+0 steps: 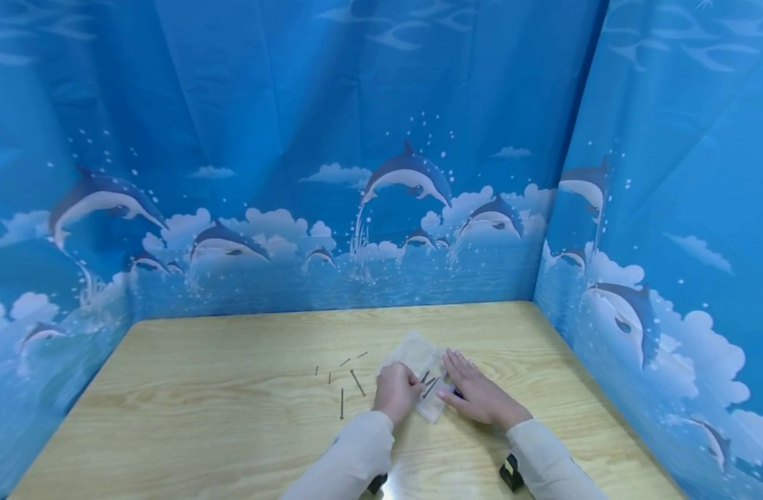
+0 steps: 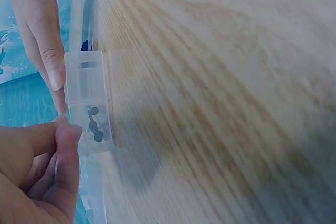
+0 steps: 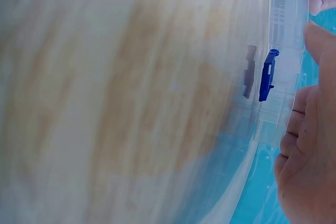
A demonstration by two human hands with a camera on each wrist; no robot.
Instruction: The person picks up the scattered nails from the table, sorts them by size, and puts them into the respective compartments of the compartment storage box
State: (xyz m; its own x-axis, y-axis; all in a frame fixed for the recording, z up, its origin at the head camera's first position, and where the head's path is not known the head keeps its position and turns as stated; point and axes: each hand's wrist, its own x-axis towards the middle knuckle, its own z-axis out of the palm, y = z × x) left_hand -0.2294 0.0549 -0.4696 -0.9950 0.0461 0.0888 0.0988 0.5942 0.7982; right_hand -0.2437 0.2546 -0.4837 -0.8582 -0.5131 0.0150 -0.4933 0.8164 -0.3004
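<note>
A clear plastic box (image 1: 428,411) with its lid (image 1: 414,347) swung up lies in front of me, and several dark screws (image 2: 94,124) sit in one compartment. My left hand (image 1: 396,392) is over the box's left side, its fingers curled and the thumb and fingertips brought together right at the rim. Nothing shows between those fingertips in the left wrist view. Along the opposite side my right hand (image 1: 481,396) rests against the box with fingers extended. A blue latch (image 3: 269,75) sticks out from the box beside the right hand.
Left of the box, two long screws (image 1: 341,404) and several shorter screws (image 1: 345,362) lie scattered on the wood-grain table (image 1: 231,417). A blue dolphin-print curtain (image 1: 281,139) hangs behind the table and along its right side.
</note>
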